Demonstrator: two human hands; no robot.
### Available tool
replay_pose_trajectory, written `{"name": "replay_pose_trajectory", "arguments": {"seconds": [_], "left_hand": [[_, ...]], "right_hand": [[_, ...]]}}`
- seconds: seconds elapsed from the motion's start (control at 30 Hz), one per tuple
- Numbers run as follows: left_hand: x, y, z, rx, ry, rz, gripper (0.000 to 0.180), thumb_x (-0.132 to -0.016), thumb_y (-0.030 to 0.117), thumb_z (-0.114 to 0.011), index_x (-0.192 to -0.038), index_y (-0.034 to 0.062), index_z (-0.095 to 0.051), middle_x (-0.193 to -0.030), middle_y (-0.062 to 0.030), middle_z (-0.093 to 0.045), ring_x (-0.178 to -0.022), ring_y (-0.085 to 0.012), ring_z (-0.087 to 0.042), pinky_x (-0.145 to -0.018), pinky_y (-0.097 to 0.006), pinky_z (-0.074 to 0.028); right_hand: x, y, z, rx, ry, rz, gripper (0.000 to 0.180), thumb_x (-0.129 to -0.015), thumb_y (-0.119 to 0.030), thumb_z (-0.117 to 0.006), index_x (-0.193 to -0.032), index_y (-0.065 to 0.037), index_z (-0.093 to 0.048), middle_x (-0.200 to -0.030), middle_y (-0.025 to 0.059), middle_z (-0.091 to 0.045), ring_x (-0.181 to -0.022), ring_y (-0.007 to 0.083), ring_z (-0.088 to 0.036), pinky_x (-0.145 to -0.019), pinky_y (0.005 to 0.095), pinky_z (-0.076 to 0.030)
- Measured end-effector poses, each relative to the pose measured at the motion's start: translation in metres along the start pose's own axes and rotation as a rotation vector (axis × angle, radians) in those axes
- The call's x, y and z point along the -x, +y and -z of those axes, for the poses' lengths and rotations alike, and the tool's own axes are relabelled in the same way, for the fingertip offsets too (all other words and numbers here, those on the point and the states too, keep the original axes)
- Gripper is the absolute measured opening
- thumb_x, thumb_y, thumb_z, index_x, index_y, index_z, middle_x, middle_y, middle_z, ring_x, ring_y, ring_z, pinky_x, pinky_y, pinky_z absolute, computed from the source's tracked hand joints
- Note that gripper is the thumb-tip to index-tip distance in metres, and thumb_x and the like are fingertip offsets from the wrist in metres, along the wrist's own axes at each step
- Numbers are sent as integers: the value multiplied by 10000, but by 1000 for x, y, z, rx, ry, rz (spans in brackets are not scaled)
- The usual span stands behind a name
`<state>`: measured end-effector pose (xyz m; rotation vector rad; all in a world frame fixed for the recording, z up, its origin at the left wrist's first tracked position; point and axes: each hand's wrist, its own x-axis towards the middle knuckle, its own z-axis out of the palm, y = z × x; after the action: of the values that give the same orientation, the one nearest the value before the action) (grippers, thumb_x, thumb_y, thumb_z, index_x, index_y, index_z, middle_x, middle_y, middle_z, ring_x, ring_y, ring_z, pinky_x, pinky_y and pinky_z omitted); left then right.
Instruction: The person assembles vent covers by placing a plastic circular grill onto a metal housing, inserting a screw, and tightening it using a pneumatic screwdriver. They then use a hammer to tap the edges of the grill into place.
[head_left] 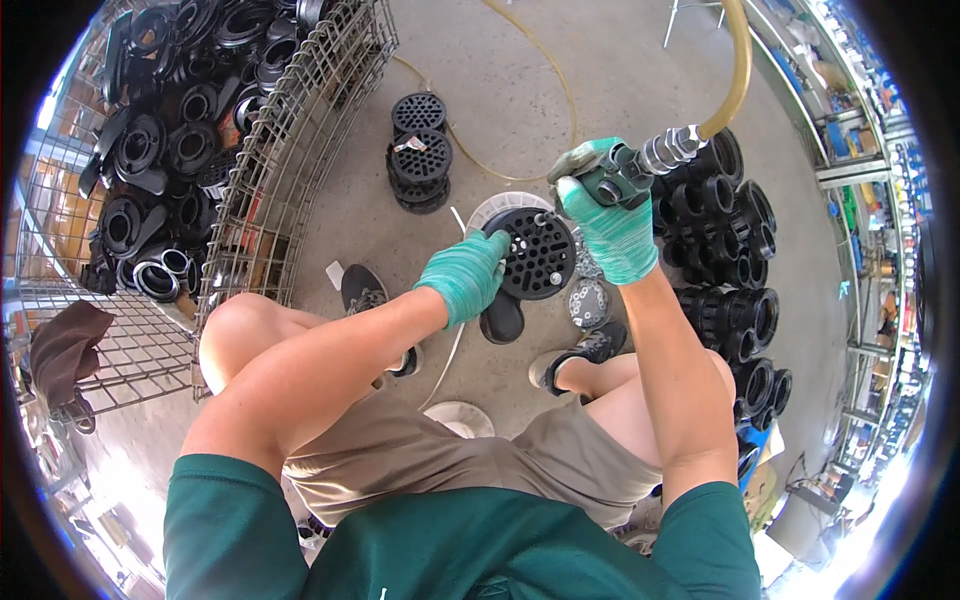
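Observation:
My left hand (463, 277), in a green knit glove, grips the left edge of a round black drain grate (545, 265) full of holes. Beneath the grate, a rounded black piece (502, 322) sticks out toward me; I cannot tell whether the two are joined. In my right hand (618, 240), gloved alike, is a dark green air screwdriver (606, 186), its fingers wrapped round the body. The tool's thin bit reaches left to the grate's upper right edge. A metal coupling (672, 150) joins it to a yellowish air hose (740, 70).
A wire basket (290, 140) heaped with black ring-shaped parts (140, 145) stands at left. More grates (422, 155) are stacked on the floor ahead. Black pipe fittings (715, 210) line the right side, before shelves (865, 175). A container of small parts (589, 303) sits near my right shoe (600, 342).

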<state>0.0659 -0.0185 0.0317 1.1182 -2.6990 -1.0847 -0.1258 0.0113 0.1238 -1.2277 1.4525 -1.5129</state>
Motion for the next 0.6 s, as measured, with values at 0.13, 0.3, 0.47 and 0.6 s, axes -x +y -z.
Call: {"name": "replay_pose_trajectory", "arguments": {"seconds": [0.13,0.3,0.47,0.6], "left_hand": [[0,0,-1,16,15,-12,187,-953,157,-591,-1112,59,-578,-1078,-247,-621,-923,-451,-645,-794,-515,-521],[0,-3,-2,16,19,-16,188,-953,162,-593,-1110,59,-578,-1068,-244,-623,-922,-450,-646,-795,-515,-521],[0,-3,-1,17,4,-17,187,-952,163,-594,-1108,60,-580,-1051,-240,-626,-919,-449,-647,-795,-517,-519],[0,-4,-3,24,26,-35,189,-952,165,-595,-1110,61,-582,-1048,-240,-625,-919,-451,-646,-793,-518,-518]], "right_hand": [[0,2,0,4,-7,31,250,-827,68,-656,-1021,-69,-581,-935,76,-714,-792,123,-657,-709,281,-560],[-1,1,-2,-36,-14,33,250,-827,62,-654,-1028,-70,-585,-942,76,-714,-803,126,-658,-715,281,-563],[-3,-3,0,6,-42,-21,248,-831,51,-645,-1042,-64,-589,-965,85,-718,-833,129,-664,-717,283,-567],[-2,0,1,-22,-58,10,248,-831,46,-647,-1052,-56,-600,-980,91,-723,-842,129,-667,-727,285,-570]]}}
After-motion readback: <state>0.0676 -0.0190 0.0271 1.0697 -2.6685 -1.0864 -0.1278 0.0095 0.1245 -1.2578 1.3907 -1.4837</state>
